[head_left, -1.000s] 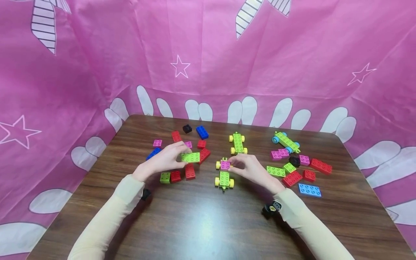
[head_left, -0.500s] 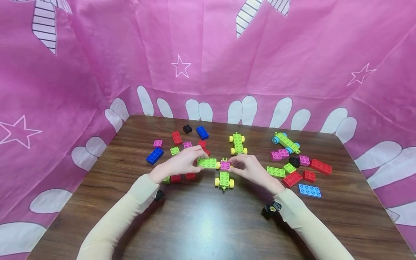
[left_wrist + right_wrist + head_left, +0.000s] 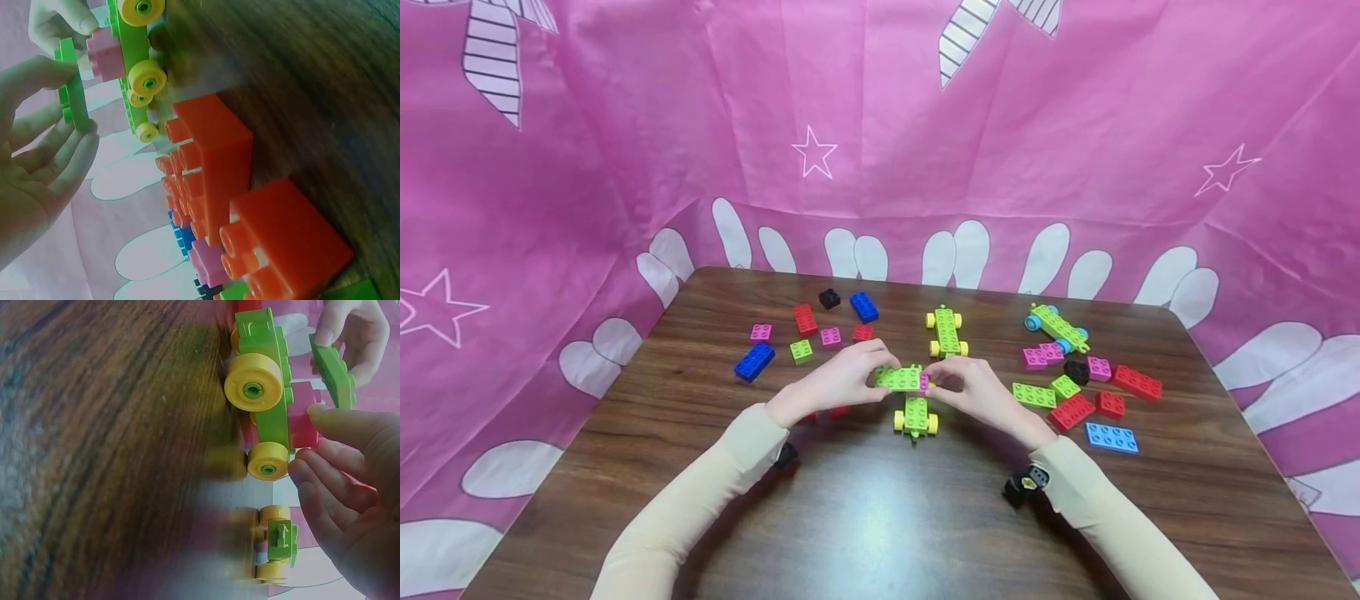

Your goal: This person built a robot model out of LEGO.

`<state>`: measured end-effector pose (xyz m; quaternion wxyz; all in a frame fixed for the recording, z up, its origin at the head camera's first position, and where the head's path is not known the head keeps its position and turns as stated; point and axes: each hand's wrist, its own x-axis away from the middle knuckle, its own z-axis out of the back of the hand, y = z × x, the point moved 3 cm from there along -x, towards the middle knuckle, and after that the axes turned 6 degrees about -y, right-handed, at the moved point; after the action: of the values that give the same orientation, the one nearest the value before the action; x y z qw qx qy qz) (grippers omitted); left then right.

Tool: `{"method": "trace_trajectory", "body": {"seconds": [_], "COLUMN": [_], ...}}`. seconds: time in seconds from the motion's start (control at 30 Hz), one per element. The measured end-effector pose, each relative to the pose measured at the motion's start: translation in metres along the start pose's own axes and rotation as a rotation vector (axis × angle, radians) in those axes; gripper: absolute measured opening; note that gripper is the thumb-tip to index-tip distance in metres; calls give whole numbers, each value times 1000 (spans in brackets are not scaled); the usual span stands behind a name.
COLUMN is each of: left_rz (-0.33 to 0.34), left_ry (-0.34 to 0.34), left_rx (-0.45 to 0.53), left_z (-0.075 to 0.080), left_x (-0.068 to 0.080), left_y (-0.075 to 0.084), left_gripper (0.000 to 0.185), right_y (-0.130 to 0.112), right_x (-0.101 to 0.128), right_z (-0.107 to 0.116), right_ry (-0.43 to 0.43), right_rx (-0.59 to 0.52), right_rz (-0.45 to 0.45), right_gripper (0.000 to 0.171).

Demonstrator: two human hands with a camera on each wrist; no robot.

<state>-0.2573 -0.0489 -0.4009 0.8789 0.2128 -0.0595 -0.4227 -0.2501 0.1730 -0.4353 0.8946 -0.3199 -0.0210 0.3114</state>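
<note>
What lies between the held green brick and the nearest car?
The pink block, sitting on the car; both wrist views show it below the green brick.

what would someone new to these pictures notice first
A bright pink backdrop rises behind the table. Near its middle, the left hand holds a green plate above the pink brick on a yellow-wheeled car, and the right hand grips that brick. Loose bricks lie to either side.

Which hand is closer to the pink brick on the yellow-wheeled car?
The right hand: it pinches the pink brick. The left hand is farther off, to the brick's left, holding a flat green brick.
</note>
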Motion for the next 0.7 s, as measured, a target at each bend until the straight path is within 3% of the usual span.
{"method": "trace_trajectory", "body": {"seconds": [0.43,0.7], "left_rz": [24,53], "left_ry": [33,14], "left_rx": [-18,-19], "left_z": [-8,-12], "left_x": [-4,-5], "left_y": [3,6], "left_gripper": [31,36], "right_y": [0,2], "right_x": [0,2], "right_z": [1,1], "right_ry": [21,43], "right_rx": [24,27], "right_rz": [-1,8], "right_gripper": [27,27]}}
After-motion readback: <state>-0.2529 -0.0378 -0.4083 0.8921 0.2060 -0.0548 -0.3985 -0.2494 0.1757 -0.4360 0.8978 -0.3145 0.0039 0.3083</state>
